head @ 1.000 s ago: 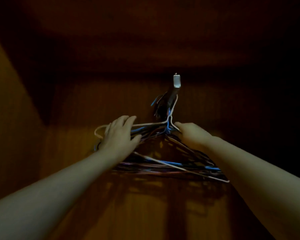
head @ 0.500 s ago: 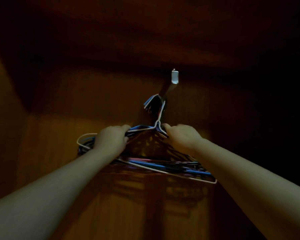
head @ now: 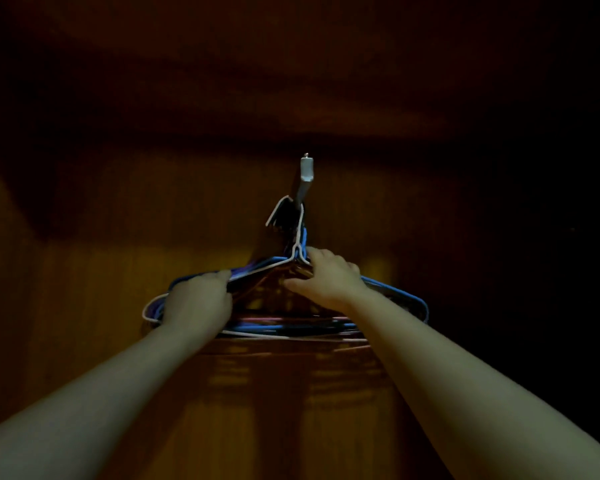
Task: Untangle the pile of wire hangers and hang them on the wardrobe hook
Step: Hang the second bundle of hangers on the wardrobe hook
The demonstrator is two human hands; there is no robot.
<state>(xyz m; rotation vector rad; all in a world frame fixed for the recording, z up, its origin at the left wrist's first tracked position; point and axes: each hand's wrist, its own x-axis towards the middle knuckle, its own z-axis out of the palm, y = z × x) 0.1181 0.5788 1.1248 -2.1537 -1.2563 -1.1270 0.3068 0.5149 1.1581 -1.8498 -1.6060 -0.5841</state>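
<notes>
**A:** Which step is going on?

**B:** The hanging one. The hangers [head: 257,329] are sitting bunched on the hook [head: 306,171] at the far wall of the wardrobe [head: 118,306]. The left hand [head: 198,299] is gripping their left shoulder, and the right hand [head: 326,278] is clasping the wires just beside the necks.

**A:** And next?

**B:** I'd judge both hands are needing to let go gently, checking nothing is slipping off.

**A:** Anything else inside?

**B:** Only hangers are showing; the rest is too dark.

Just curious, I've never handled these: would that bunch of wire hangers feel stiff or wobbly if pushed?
Probably wobbly: the hangers seem to hang from one hook by thin necks, so they would likely swing. The separate coloured wires would probably slide against each other.
</notes>
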